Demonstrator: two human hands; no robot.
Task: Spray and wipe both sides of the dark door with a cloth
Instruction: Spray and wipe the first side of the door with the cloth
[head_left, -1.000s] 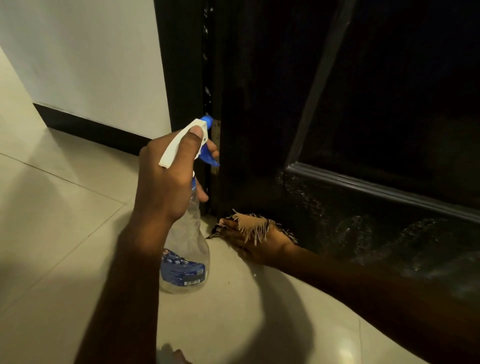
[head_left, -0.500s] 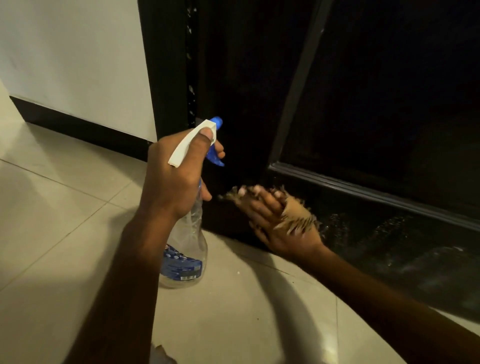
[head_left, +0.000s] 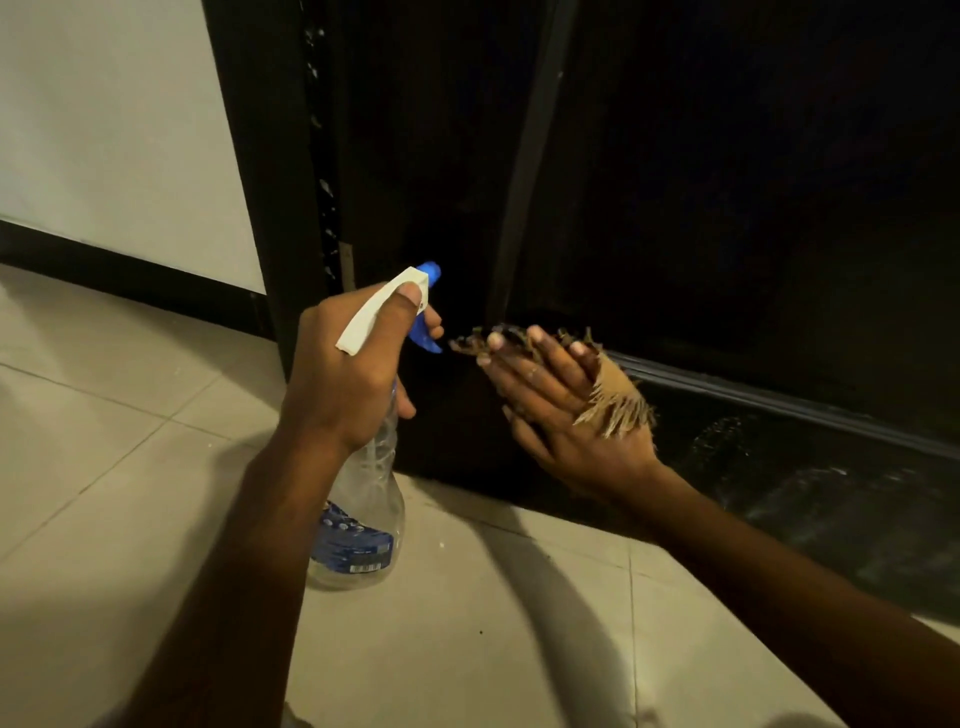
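We see the left hand (head_left: 348, 379) clamped round the neck of the bottle (head_left: 363, 509). Its thumb lies along the white head and a finger curls on the blue trigger (head_left: 423, 338). The nozzle points to 1 o'clock, at the door (head_left: 701, 208). At 3 o'clock of it, the right hand (head_left: 561, 415) lies flat with fingers straight, pressing the cloth (head_left: 615, 405) against the door's lower left corner. The cloth's frayed edge sticks out past the fingertips at 10 o'clock and over the back of the hand at 3 o'clock. The two hands are near but apart. Wet streaks shine on the door's bottom panel at 4 o'clock of the right hand. Pale floor (head_left: 104, 441) tiles fill 6 to 9 o'clock. A white wall (head_left: 104, 130) with dark skirting (head_left: 130, 280) stands at 10 o'clock.
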